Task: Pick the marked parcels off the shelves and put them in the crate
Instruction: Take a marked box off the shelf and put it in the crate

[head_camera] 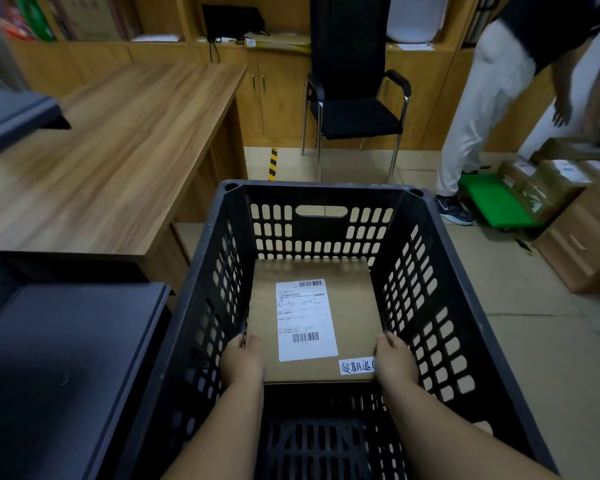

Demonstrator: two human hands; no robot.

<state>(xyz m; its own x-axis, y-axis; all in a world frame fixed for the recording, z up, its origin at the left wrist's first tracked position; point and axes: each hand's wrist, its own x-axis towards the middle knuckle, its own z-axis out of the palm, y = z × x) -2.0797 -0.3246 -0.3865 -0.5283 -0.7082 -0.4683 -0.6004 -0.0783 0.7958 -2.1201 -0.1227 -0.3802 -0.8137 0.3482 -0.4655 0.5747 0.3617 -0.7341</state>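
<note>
Parcel (312, 320), brown cardboard with a white shipping label, sat inside the black perforated crate (440, 306). Left hand (241, 358) and right hand (395, 358) gripped its near corners, fingers curled over the side edges.

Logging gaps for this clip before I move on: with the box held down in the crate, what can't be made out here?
Head view only:
- Handwritten sticker: its right end is covered by the right hand.
- Shipping label: print too small to read.
- Box underside: hidden, so resting or held above the crate floor is unclear.
- Left hand: fingers hidden beside the box.
- Bystander: cut off by the top edge, blurred.
</note>
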